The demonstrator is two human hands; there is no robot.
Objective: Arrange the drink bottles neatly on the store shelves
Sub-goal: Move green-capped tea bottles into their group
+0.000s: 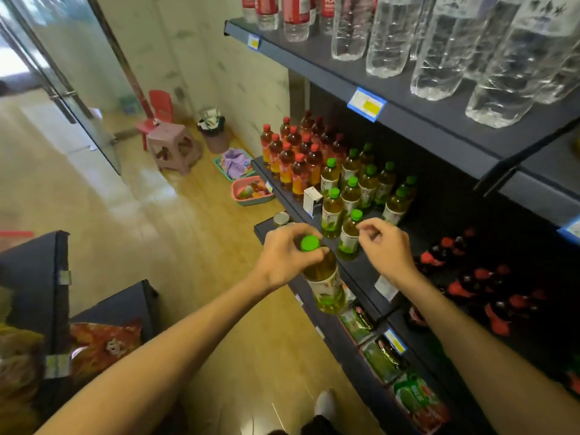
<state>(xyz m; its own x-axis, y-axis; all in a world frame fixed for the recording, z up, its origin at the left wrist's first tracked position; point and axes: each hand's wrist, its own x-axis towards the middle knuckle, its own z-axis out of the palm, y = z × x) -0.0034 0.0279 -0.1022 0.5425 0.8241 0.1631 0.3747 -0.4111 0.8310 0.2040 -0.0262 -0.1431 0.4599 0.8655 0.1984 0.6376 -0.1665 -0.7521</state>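
Bottle (324, 277) neck hidden — left hand (290, 255) grips it.

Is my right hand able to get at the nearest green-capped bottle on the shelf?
Probably yes. The right hand hovers beside that front bottle, holds nothing, and nothing stands between them; the left hand grips another bottle.

two hands (292, 252), two stools (171, 146), two baskets (251, 191)
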